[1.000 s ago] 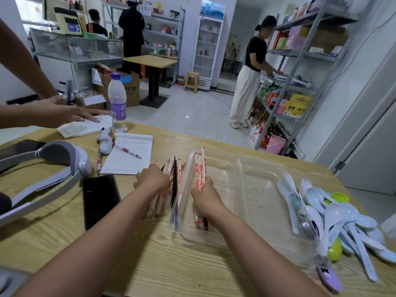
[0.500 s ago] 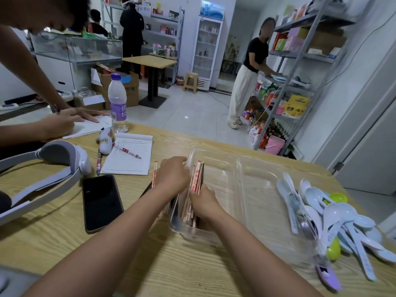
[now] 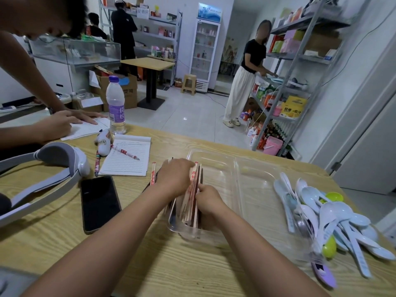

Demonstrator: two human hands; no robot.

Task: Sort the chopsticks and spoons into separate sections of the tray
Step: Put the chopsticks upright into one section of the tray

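Observation:
A clear plastic tray [image 3: 236, 168] with two sections lies on the wooden table. A bundle of wrapped and dark chopsticks [image 3: 192, 194] lies lengthwise in its left section. My left hand [image 3: 174, 175] presses on the bundle from the left, over the tray's left wall. My right hand [image 3: 209, 200] grips the bundle from the right, inside the section. One wrapped chopstick pair [image 3: 153, 173] lies on the table left of the tray. A heap of pale blue, green and purple spoons [image 3: 325, 219] lies right of the tray. The right section holds nothing.
A black phone [image 3: 99, 203] lies left of my left arm. Further left are a grey headset [image 3: 42, 168], a lined notepad [image 3: 126, 157] with pens and a water bottle [image 3: 115, 108]. Another person's hands [image 3: 62, 123] write at the far left corner.
My left hand has carried the chopsticks from the table into the tray's left section. Both hands have closed in and now squeeze the bundle together. One wrapped pair stayed on the table.

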